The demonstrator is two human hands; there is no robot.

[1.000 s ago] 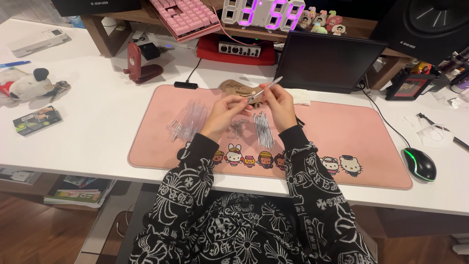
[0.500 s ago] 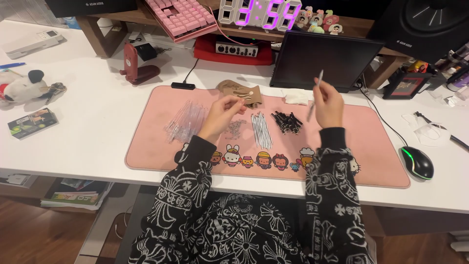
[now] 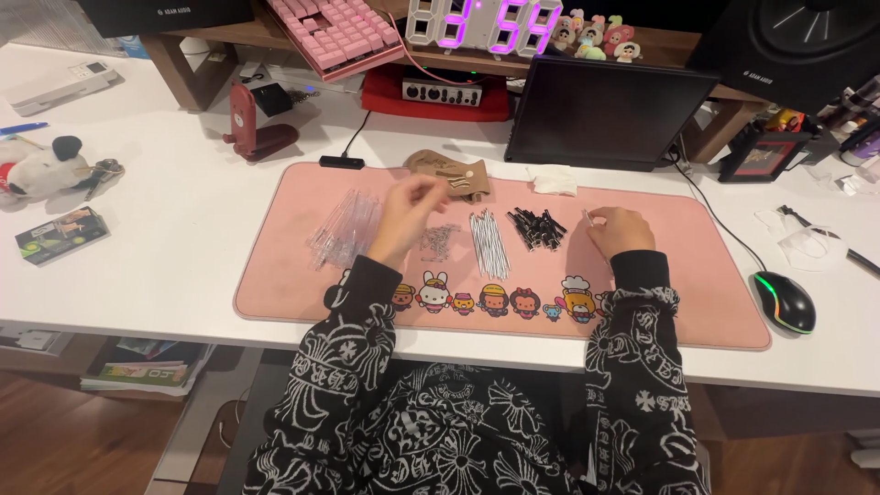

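A pink desk mat (image 3: 697,275) carries sorted pen parts: clear tubes (image 3: 344,225), small metal bits (image 3: 440,240), thin silver rods (image 3: 490,243) and short black pieces (image 3: 539,226). My left hand (image 3: 408,215) hovers, blurred, between the clear tubes and the metal bits, fingers loosely apart and holding nothing. My right hand (image 3: 619,229) rests low on the mat just right of the black pieces. Its fingertips pinch a thin pale stick (image 3: 586,214), and most of the stick is hidden by the hand.
A dark screen (image 3: 610,110) stands behind the mat, with a brown pouch (image 3: 454,172) and white tissue (image 3: 553,179) in front of it. A lit mouse (image 3: 784,301) lies to the right. A red stand (image 3: 252,124), plush toy (image 3: 41,165) and small box (image 3: 60,234) sit to the left.
My hands, together over the mat's middle a second ago, have parted. The right hand carried the thin stick rightward, raised it, then lowered it to the mat. The left hand stayed near the tubes.
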